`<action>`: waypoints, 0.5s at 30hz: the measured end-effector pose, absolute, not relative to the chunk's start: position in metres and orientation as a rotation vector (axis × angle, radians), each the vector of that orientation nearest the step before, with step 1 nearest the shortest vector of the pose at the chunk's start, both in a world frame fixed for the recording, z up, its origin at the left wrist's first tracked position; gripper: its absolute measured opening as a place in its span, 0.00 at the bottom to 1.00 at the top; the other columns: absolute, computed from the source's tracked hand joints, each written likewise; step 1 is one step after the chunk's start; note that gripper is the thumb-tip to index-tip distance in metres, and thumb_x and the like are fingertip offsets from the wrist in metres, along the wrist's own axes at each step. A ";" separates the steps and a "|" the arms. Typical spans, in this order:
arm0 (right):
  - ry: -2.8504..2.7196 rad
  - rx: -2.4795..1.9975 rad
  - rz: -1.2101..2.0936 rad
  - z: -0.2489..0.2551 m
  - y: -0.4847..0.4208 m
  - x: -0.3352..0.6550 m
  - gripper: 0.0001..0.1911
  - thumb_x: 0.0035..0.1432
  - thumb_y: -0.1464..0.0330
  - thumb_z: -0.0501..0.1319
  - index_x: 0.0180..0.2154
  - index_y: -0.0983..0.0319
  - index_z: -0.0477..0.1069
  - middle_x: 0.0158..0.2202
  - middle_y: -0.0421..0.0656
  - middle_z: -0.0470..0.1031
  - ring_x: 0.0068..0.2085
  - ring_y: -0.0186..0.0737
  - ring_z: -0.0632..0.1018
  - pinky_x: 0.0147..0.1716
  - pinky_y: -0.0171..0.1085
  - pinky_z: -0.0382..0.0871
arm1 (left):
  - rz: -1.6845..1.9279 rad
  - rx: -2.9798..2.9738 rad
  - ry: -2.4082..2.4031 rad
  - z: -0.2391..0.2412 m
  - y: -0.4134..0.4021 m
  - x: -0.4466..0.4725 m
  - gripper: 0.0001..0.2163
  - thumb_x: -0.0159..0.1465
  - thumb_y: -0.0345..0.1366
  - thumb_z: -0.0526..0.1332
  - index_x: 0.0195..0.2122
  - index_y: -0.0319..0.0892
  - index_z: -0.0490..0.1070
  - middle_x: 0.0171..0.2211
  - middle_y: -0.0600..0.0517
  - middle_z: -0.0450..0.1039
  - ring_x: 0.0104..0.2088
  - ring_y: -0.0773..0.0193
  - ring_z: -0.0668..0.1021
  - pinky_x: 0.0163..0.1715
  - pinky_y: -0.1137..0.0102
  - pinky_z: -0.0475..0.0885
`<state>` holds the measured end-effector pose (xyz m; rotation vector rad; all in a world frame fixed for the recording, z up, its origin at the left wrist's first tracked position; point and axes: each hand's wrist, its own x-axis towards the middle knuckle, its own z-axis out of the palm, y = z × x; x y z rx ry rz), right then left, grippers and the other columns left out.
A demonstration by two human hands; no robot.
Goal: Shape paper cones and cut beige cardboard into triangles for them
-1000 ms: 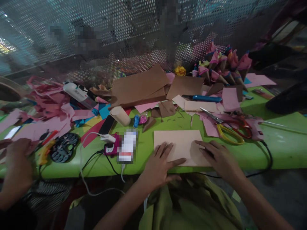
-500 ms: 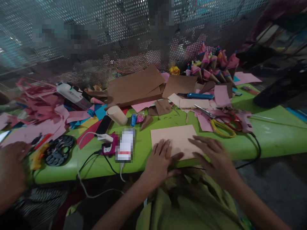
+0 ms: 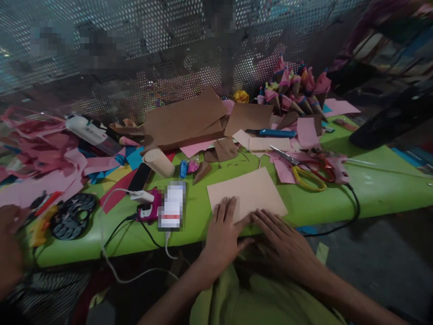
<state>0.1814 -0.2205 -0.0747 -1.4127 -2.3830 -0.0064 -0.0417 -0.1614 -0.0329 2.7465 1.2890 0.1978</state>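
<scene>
A pale sheet of paper (image 3: 252, 189) lies flat at the front edge of the green table. My left hand (image 3: 225, 230) rests on its near-left part, fingers stretched out and lying flat. My right hand (image 3: 280, 237) touches the near edge of the sheet, its fingers extended forward and lying close to the left thumb. Neither hand grips anything. Right of the sheet lie scissors (image 3: 308, 178) with yellow and red handles, beside a pink glue gun (image 3: 338, 168). To the left is a phone (image 3: 172, 205) with a lit, blurred screen and a white cable.
Brown card sheets (image 3: 184, 119) and a blue cutter (image 3: 275, 133) lie farther back. Small pink paper cones (image 3: 294, 85) stand at the back right. On the left are a paper roll (image 3: 158, 162), pink scraps (image 3: 50, 153) and another person's hand (image 3: 10, 248).
My right hand has drawn back toward me and left, off the sheet's right part to its near edge. The sheet has turned slightly. The view has shifted a little right.
</scene>
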 end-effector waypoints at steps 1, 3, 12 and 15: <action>-2.381 -1.440 -0.053 -0.074 -0.221 0.189 0.39 0.72 0.64 0.54 0.76 0.61 0.40 0.70 0.53 0.66 0.68 0.50 0.70 0.62 0.51 0.69 | 0.196 2.756 1.284 -0.033 -0.161 -0.042 0.36 0.64 0.55 0.66 0.72 0.61 0.58 0.75 0.42 0.50 0.72 0.35 0.59 0.65 0.41 0.64; -2.371 -1.465 -0.166 -0.073 -0.221 0.205 0.38 0.74 0.62 0.52 0.76 0.61 0.37 0.68 0.53 0.69 0.66 0.50 0.73 0.61 0.50 0.69 | 0.170 2.772 1.278 -0.033 -0.161 -0.044 0.38 0.63 0.55 0.66 0.73 0.63 0.54 0.75 0.42 0.50 0.72 0.36 0.59 0.65 0.42 0.64; -2.347 -1.477 -0.269 -0.068 -0.221 0.229 0.35 0.75 0.63 0.49 0.77 0.58 0.39 0.65 0.50 0.74 0.62 0.48 0.77 0.63 0.49 0.62 | 0.013 2.847 1.352 -0.026 -0.175 -0.077 0.32 0.69 0.51 0.62 0.73 0.61 0.54 0.75 0.48 0.53 0.72 0.48 0.63 0.66 0.47 0.64; -2.323 -1.457 -0.256 -0.070 -0.220 0.230 0.35 0.75 0.62 0.50 0.76 0.58 0.41 0.64 0.50 0.75 0.60 0.50 0.77 0.62 0.51 0.62 | -0.002 2.836 1.410 -0.025 -0.185 -0.092 0.30 0.71 0.49 0.58 0.73 0.60 0.54 0.75 0.49 0.55 0.71 0.48 0.64 0.66 0.45 0.64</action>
